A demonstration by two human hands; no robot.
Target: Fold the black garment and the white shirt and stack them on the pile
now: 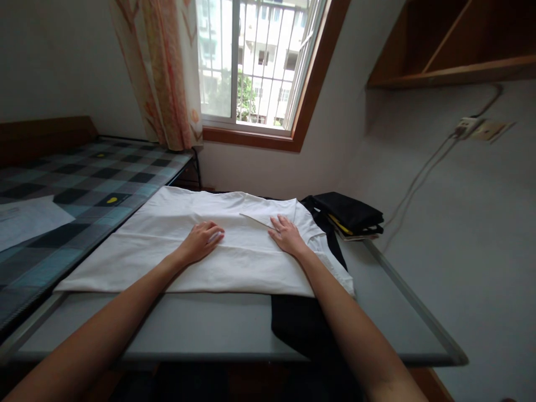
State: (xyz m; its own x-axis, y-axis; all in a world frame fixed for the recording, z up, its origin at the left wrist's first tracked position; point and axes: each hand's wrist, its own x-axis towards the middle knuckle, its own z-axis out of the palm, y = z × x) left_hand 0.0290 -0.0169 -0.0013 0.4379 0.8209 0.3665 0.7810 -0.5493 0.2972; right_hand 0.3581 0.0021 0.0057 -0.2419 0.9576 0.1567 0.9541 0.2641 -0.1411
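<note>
A white cloth garment (234, 273) lies spread over a grey table, with creases across it. My left hand (204, 240) rests on the middle of the garment, its fingers slightly bent and nothing visible in them. To the right, my right hand (287, 233) lies on the cloth with its fingers spread. A thin stick-like object (256, 221) reaches from the fingers of my right hand toward the upper left, lying over the cloth; its right end is hidden at the hand. Black fabric (293, 324) shows under the garment at the right and hangs toward the table's front edge.
The grey table (209, 324) stands below a barred window. Folded black cloth (349, 211) is stacked at its back right corner. On the left are a checked bed (104, 178) and white papers (31, 220). Cables (422, 170) run down the right wall beneath a wooden shelf (452, 72).
</note>
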